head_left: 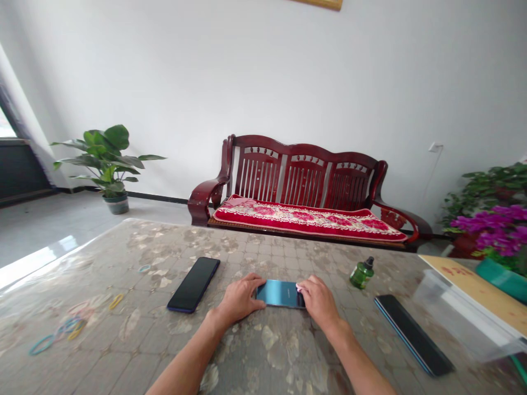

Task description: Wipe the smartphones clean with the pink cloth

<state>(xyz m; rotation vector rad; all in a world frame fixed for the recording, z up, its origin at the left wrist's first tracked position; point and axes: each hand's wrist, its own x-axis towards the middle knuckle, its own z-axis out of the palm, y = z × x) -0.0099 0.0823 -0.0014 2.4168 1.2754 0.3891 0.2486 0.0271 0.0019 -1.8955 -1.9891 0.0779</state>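
A blue phone (pixel 280 293) lies flat on the patterned tablecloth with its shiny back up, lengthwise across in front of me. Around its left end my left hand (pixel 244 297) is closed, thumb at the near edge and fingers at the far one. My right hand (pixel 319 299) is at the phone's other end, its fingers pinched on a small pale pink thing (pixel 298 287) that touches the back. Most of that thing is hidden, so its kind cannot be made out. The phone's right end is partly covered by my fingers.
A dark phone (pixel 194 285) lies left, another phone (pixel 411 333) right. A green spray bottle (pixel 362 274) stands behind the right hand. Coloured rubber bands (pixel 66 328) lie far left. A clear plastic box (pixel 457 312) stands right. Beyond the table is a wooden bench (pixel 304 178).
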